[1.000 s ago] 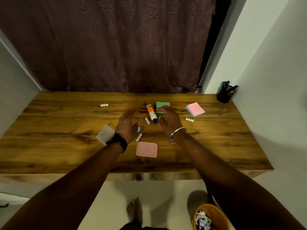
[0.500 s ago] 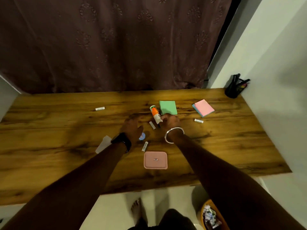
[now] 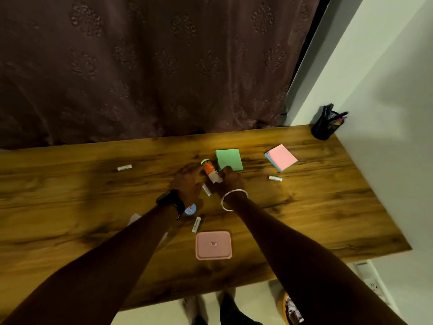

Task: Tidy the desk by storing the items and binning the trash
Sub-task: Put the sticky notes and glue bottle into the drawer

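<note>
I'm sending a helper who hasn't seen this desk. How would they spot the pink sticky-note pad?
On the wooden desk, find the black pen holder in the far right corner. Nearer and leftward lies the pink sticky-note pad: pink on top with blue sheets beneath, unlike the plain green pad further left.

1. We see the desk (image 3: 328, 207) as wood, dark-grained, with a soft sheen.
2. We read the curtain (image 3: 152, 66) as matt cloth with a raised pattern.
3. The green pad (image 3: 229, 159) and pink pad (image 3: 282, 157) look to us like matt paper.
4. We take the pink lid (image 3: 213, 245) for smooth plastic.
5. The glue stick (image 3: 209, 168) looks to us like glossy plastic.
6. We see a bangle (image 3: 236, 190) of bright, polished metal and a matt black watch strap (image 3: 173, 202).
</note>
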A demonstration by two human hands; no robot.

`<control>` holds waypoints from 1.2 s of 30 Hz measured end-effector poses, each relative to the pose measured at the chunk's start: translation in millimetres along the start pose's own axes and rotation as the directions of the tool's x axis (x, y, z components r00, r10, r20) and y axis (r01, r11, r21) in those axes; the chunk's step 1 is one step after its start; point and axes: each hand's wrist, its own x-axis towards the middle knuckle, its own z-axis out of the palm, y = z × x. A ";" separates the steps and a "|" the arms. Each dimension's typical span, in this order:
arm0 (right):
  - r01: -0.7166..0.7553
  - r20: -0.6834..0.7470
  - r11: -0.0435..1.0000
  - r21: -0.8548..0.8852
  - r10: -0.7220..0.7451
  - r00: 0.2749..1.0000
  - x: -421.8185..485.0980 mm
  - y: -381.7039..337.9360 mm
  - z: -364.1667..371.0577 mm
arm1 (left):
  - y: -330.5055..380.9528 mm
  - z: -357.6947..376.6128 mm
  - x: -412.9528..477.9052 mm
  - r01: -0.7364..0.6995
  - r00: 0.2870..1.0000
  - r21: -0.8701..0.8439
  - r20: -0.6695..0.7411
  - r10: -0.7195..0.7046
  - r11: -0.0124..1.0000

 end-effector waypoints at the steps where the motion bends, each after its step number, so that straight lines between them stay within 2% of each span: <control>1: 0.031 -0.028 0.999 0.013 -0.030 0.999 -0.5 0.5 -3.3 | 2.7 0.2 3.9 -0.024 1.000 0.029 -0.003 0.024 0.999; 4: 0.162 -0.137 0.986 0.027 -0.156 0.978 1.5 0.7 -14.8 | 20.1 -3.2 16.5 -0.183 0.978 0.160 -0.070 0.196 0.970; 6: 0.234 -0.153 0.972 0.018 -0.229 0.961 6.9 -2.0 -24.7 | 21.2 0.1 31.1 -0.275 0.954 0.243 -0.056 0.296 0.930; 9: 0.316 -0.132 0.949 0.017 -0.311 0.941 15.0 -12.1 -42.1 | 19.4 6.8 50.5 -0.139 0.989 0.134 0.066 0.132 0.981; 11: 0.349 -0.143 0.936 0.055 -0.338 0.930 21.5 -18.1 -49.8 | 22.9 10.0 59.0 -0.028 0.998 0.009 0.052 0.028 1.000; 13: 0.309 -0.174 0.918 0.249 -0.271 0.947 31.0 -19.1 -54.0 | 28.9 5.9 64.6 0.032 0.999 -0.194 0.005 -0.032 0.980; 15: 0.238 -0.224 0.883 0.405 -0.156 0.962 44.0 -13.9 -56.6 | 32.3 0.3 68.7 0.118 0.990 -0.406 -0.026 -0.141 0.906; 17: 0.210 -0.244 0.937 0.278 -0.143 0.959 65.6 -1.6 -59.4 | 29.8 -2.1 70.0 0.185 0.963 -0.544 -0.066 -0.261 0.818; 19: 0.189 -0.091 0.981 -0.034 -0.191 0.977 88.0 9.8 -61.1 | 28.1 -2.5 67.8 0.197 0.945 -0.635 -0.079 -0.317 0.747; 21: 0.244 0.165 0.915 -0.321 -0.200 0.966 107.4 18.3 -57.9 | 23.3 -1.5 65.0 0.209 0.936 -0.707 -0.056 -0.349 0.675; 23: 0.331 0.333 0.812 -0.481 -0.180 0.926 122.7 21.2 -54.1 | 16.5 4.2 62.2 0.243 0.926 -0.771 0.004 -0.377 0.589; 25: 0.378 0.409 0.773 -0.508 -0.170 0.897 133.4 19.6 -49.9 | 16.3 7.5 58.6 0.265 0.919 -0.811 0.049 -0.391 0.522; 27: 0.402 0.427 0.748 -0.528 -0.176 0.887 143.6 17.5 -46.6 | 16.8 9.3 56.6 0.269 0.914 -0.825 0.055 -0.403 0.497; 31: 0.367 0.411 0.696 -0.617 -0.113 0.905 148.1 16.7 -50.2 | 18.0 9.1 58.2 0.284 0.906 -0.819 0.058 -0.420 0.498; 33: 0.305 0.367 0.778 -0.549 -0.104 0.924 146.7 20.9 -56.7 | 20.8 8.0 60.4 0.289 0.904 -0.822 0.065 -0.423 0.490; 36: 0.107 0.233 0.964 -0.245 -0.048 0.971 140.1 30.8 -69.1 | 23.1 10.8 66.2 0.316 0.889 -0.815 0.074 -0.453 0.487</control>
